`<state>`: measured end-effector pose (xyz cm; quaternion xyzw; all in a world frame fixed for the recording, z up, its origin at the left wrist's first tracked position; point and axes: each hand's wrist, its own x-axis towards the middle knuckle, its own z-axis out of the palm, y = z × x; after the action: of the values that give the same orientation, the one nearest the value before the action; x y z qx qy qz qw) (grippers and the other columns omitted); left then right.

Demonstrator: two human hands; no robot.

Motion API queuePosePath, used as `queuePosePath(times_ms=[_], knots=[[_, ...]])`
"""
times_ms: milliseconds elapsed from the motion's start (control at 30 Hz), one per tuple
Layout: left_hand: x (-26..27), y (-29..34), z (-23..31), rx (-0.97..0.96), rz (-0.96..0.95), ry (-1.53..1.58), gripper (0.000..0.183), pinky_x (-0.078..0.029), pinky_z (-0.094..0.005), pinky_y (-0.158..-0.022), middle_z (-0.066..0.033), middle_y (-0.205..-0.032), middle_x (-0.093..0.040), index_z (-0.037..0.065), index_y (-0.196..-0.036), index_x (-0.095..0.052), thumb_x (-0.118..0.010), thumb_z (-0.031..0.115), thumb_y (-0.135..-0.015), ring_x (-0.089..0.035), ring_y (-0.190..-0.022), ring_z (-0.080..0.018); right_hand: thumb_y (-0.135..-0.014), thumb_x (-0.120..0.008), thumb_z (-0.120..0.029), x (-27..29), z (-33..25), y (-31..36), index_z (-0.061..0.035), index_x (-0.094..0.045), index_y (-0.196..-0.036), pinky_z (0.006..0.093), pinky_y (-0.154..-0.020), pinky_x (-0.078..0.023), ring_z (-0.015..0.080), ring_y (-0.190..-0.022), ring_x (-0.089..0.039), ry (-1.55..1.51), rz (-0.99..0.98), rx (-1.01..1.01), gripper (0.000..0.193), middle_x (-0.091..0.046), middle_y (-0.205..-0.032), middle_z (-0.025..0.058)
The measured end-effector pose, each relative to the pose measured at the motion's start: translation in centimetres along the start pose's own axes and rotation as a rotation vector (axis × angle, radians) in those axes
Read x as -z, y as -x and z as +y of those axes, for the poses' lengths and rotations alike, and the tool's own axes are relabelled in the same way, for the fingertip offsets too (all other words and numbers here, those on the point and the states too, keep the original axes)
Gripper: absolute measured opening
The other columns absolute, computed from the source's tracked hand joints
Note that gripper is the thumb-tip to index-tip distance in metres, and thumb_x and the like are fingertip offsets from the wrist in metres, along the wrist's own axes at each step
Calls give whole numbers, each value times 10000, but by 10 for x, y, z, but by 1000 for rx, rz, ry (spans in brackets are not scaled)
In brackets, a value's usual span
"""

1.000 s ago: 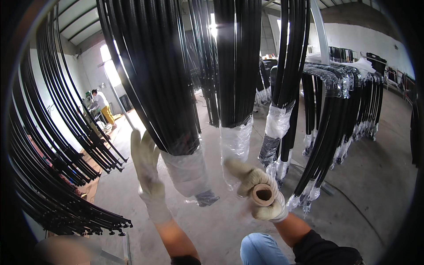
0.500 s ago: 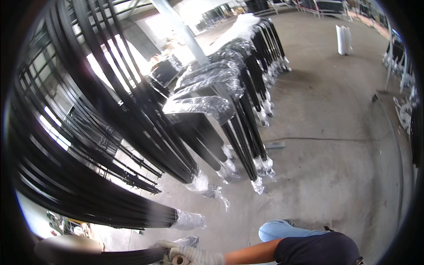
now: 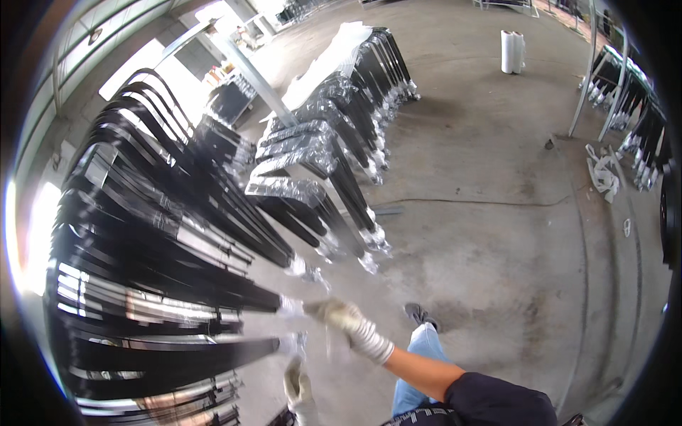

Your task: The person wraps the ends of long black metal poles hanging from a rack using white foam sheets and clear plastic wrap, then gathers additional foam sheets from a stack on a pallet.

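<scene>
To the left of the hands, a farther bundle of black tubes and a nearer bundle stretch lengthwise left to right. The gloved right hand is just beside the farther plastic-wrapped end, the left hand near the nearer wrapped end; whether either grips cannot be told.

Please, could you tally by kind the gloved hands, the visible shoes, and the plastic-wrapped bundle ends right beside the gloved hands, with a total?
Gloved hands: 2
Dark shoe: 1
Plastic-wrapped bundle ends right beside the gloved hands: 2
Total: 5
</scene>
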<state>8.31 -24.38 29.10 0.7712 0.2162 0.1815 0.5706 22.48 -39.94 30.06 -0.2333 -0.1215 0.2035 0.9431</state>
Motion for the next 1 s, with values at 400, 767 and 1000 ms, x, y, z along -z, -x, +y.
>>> queuePosePath(times_ms=[400, 767, 1000], knots=[[-97, 89, 170, 256, -478, 407, 619, -432, -239, -768, -48, -979, -538, 20, -1186, -415, -721, 180, -673, -515, -893, -114, -780, -558, -467, -74, -123, 82, -6, -515, -967, 322, -850, -403, 195, -940, -530, 425, 35, -17, 500, -568, -971, 127], [-237, 91, 203, 17, -609, -76, 618, -413, -311, -821, -155, -1057, -547, 30, -1212, -396, -625, 374, -753, -545, -951, -217, -764, -622, -325, 30, -256, 88, 4, -530, -1008, 329, -808, -446, 212, -880, -565, 506, 142, -436, 420, -587, -957, 132], [-341, 67, 225, -13, -790, -132, 519, -436, -310, -796, -123, -990, -593, 61, -1216, -401, -550, 361, -819, -570, -926, -218, -773, -533, -512, 101, -357, 58, 11, -516, -995, 345, -742, -475, 242, -841, -563, 443, 332, -415, 568, -561, -951, 163]])
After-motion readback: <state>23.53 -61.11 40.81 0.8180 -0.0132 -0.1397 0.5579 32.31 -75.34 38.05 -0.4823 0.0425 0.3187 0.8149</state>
